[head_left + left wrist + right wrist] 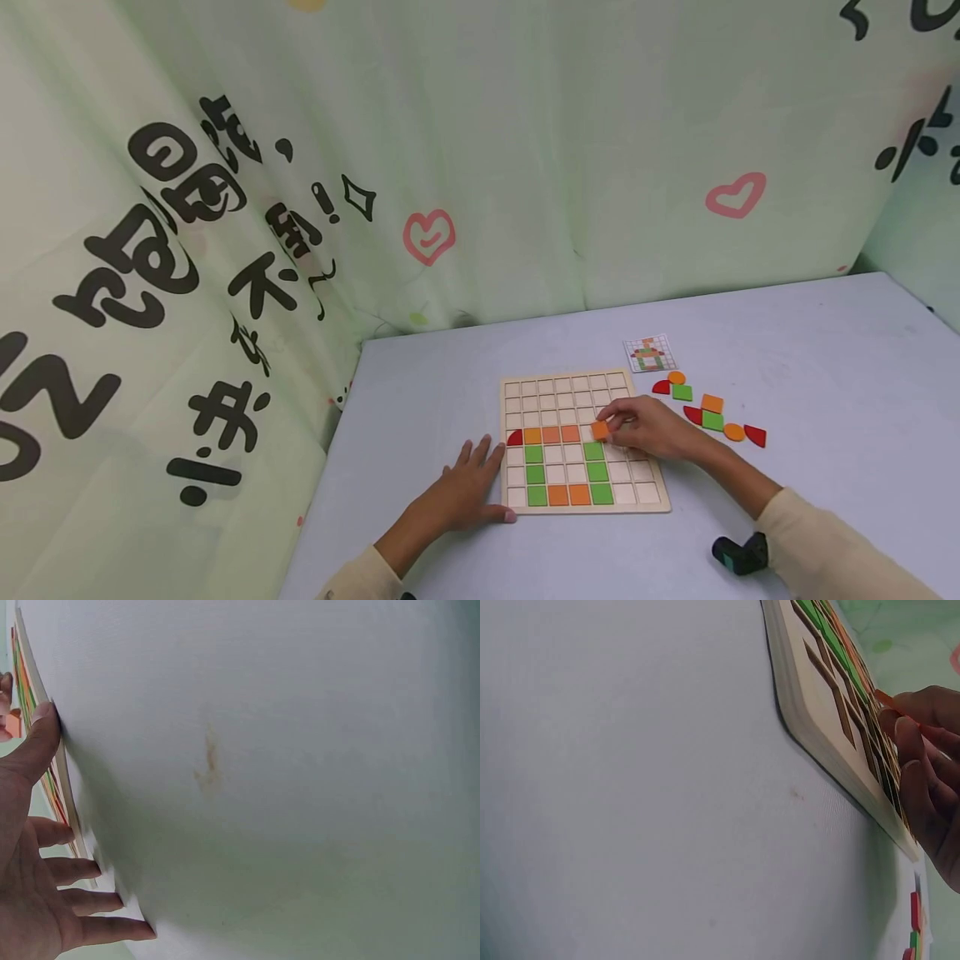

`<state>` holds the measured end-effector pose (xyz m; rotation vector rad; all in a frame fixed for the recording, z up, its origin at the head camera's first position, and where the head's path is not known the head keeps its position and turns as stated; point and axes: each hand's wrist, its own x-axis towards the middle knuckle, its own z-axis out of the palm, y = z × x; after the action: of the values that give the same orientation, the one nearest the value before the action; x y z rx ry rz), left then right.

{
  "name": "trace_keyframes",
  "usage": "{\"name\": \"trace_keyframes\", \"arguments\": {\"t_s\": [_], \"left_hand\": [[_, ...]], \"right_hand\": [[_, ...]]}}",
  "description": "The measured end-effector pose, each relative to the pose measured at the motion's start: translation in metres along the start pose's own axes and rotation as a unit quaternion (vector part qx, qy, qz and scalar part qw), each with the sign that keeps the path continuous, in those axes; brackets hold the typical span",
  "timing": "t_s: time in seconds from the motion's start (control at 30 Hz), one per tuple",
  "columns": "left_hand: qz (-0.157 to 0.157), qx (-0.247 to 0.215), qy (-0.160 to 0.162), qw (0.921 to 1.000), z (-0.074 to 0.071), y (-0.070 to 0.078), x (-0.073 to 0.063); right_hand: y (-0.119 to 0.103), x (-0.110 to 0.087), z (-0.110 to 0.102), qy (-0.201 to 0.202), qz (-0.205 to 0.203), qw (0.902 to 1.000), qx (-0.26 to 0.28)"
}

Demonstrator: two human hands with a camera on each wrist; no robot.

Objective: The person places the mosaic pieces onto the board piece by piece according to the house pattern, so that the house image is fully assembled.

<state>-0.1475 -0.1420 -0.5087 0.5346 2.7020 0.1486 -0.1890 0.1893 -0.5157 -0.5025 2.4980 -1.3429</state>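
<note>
A wooden grid board [633, 507] lies on the table, partly filled with coloured tiles. My right hand [647, 427] pinches an orange square tile [599, 430] between thumb and fingers, over the row with the red quarter-round tile [514, 437]. In the right wrist view the orange tile [886, 698] shows tilted close over the board. Fingers spread, my left hand [471, 490] rests along the board's left edge, with the thumb at the near corner. Green tiles [597, 472] form two columns, joined by orange squares [568, 495] in the lowest row.
Right of the board lie loose red, green and orange tiles [712, 421]. A small pattern card [649, 354] sits behind the board's far right corner. A dark object [740, 555] stands near my right sleeve. A printed curtain [525, 167] hangs behind the table.
</note>
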Motion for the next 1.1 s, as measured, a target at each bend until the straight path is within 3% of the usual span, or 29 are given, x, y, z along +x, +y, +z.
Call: {"name": "trace_keyframes", "arguments": {"t_s": [0.5, 0.8, 1.1], "left_hand": [[-0.001, 0.008, 0.0, 1.0, 0.001, 0.0, 0.001], [-0.002, 0.002, 0.001, 1.0, 0.0, 0.001, -0.001], [0.001, 0.008, 0.001, 1.0, 0.0, 0.001, 0.0]], "right_hand": [[-0.006, 0.01, 0.01, 0.014, -0.009, 0.9989, -0.044], [-0.007, 0.013, 0.014, 0.012, -0.013, 0.999, -0.04], [-0.011, 0.014, 0.015, 0.021, -0.013, 0.9948, -0.099]]}}
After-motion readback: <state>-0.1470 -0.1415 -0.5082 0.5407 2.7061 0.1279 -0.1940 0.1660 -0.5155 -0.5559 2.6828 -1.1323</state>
